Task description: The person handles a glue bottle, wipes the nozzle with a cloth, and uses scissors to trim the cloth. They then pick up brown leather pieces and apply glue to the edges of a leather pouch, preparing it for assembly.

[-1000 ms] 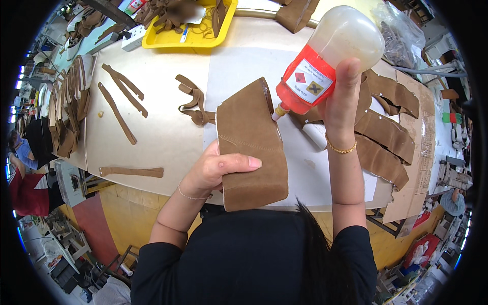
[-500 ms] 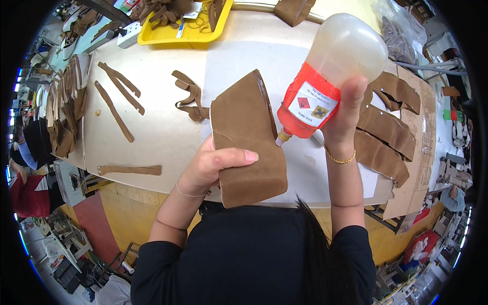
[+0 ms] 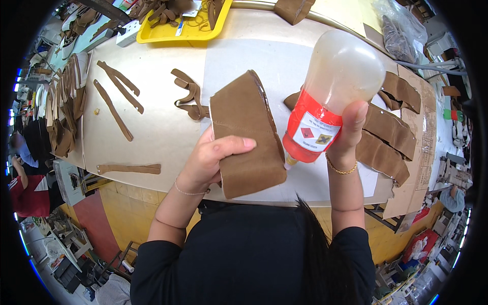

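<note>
My left hand grips a brown leather panel by its left side, thumb on top and the other fingers hidden beneath. A seam runs across the panel, and a wet-looking dark line follows its right edge. In my right hand is an upside-down glue bottle, cloudy with a red lower part and a white label with hazard signs. Its narrow nozzle points down at the panel's right edge, near the lower corner, and seems to touch it.
Several brown panels lie on cardboard at the right. Thin brown strips and a curled strip are on the table's left side. A yellow tray of pieces stands at the back, beside a power strip. More pieces hang at the far left.
The bottle has moved down along the panel's right edge, its nozzle from about mid-edge to near the lower corner. The panel has tilted slightly and its lower end has risen a little.
</note>
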A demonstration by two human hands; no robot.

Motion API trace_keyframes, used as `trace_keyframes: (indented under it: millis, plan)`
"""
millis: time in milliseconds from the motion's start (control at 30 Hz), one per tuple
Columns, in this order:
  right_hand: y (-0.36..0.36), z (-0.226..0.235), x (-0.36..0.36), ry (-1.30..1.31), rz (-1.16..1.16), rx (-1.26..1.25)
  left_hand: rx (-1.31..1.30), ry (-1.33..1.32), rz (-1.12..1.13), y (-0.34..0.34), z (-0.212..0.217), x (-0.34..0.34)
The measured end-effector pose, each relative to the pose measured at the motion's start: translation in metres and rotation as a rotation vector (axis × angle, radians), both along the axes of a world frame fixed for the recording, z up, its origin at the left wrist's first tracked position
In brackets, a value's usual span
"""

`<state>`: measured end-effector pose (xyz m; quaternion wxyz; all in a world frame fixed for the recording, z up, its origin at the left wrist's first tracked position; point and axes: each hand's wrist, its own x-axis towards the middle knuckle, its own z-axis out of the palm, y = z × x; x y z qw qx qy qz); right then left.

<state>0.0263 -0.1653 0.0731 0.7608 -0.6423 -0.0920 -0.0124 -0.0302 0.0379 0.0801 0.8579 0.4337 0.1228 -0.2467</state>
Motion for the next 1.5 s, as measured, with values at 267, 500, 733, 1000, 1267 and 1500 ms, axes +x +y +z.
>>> trace_keyframes:
  millis: [267,500,733,1000,1267,1500]
  plan:
    - [-0.017,0.001,0.027,0.449,-0.02,0.752,-0.544,-0.011,0.077,0.009,-0.058,0.005]
    - [-0.012,-0.009,0.039,0.275,-0.221,0.586,-0.079,-0.168,0.088,-0.014,-0.079,0.013]
    - [-0.022,-0.004,0.043,0.191,-0.237,0.517,-0.631,0.346,0.012,0.004,-0.079,0.0]
    - [-0.017,0.014,0.042,0.073,-0.255,0.414,-0.362,0.089,0.098,-0.013,-0.025,-0.008]
    - [-0.018,0.038,0.047,-0.228,-0.122,0.007,0.198,-0.334,-0.052,-0.009,0.007,-0.017]
    - [-0.013,0.038,0.039,-0.32,-0.068,-0.13,0.174,-0.312,-0.052,-0.008,0.018,-0.023]
